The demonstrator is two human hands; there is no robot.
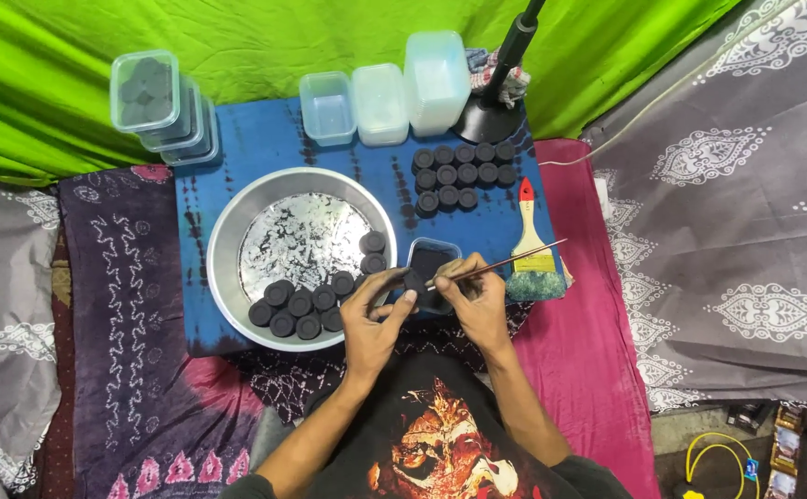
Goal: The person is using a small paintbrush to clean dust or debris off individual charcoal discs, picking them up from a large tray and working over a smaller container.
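You are sitting on the floor of a makeshift home workshop, a small craft station rather than a factory bench. Patterned cloths (126, 305) cover the floor across the frame, and a bright green sheet (237, 46) hangs as a backdrop along the top. At centre, a blue cloth-covered board (274, 139) carries a steel basin (228, 240) of black round pieces (297, 303), more pieces in rows (464, 171), stacked plastic tubs (380, 97) and a broad paintbrush (533, 245).

hands (422, 300) hide most of the small black piece (413, 280).
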